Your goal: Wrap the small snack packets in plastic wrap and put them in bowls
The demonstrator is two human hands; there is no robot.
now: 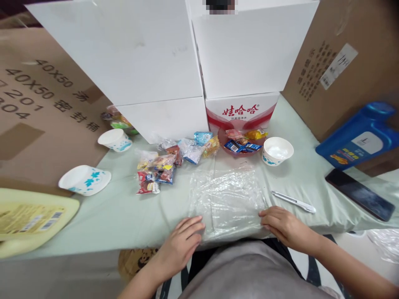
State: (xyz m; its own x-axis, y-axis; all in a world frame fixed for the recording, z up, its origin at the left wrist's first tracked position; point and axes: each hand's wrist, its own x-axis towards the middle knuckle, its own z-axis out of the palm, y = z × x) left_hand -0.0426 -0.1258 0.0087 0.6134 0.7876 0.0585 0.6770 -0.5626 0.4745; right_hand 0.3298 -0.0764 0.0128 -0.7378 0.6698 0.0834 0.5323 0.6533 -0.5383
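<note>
A clear plastic bag (230,199) lies flat on the cloth in front of me, wrinkled and shiny. My left hand (182,243) rests at its lower left edge, fingers stretched out and slightly apart. At the right edge, the fingertips of my right hand (285,226) touch the plastic, with the hand loosely open. Beyond the bag sits a reddish clear plate (222,139) holding several wrapped snacks (238,145). A white paper bowl (277,151) stands beside the plate. Right of the bag lies a white pen (293,201). More packaged snacks (157,168) are heaped to the left.
White boxes (162,54) wall off the back; brown cartons (40,108) stand at both sides. Two tipped paper bowls (85,180) and a yellow jug (34,222) are at left. A blue bottle (358,137) and a phone (360,194) lie at right. The table edge is close to me.
</note>
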